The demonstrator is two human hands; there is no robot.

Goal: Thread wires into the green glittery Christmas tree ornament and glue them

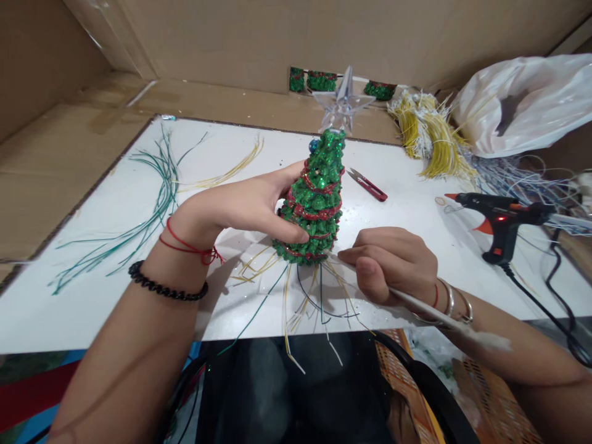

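No legible text or labels.

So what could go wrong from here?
Thin green and yellow wires reach past the front edge of the flat white board and could snag. The long white stick in the right hand points at the base of the glittery green tree; a slip might jab the left hand. The black-and-orange glue gun shows a red light, so it may be hot; brushing it could burn.

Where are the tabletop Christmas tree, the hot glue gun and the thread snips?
Tabletop Christmas tree [319, 202]: head view, green mid-body between red garland bands.
Hot glue gun [505, 229]: head view, upper part of the black handle.
Thread snips [370, 185]: head view, dark red handle.
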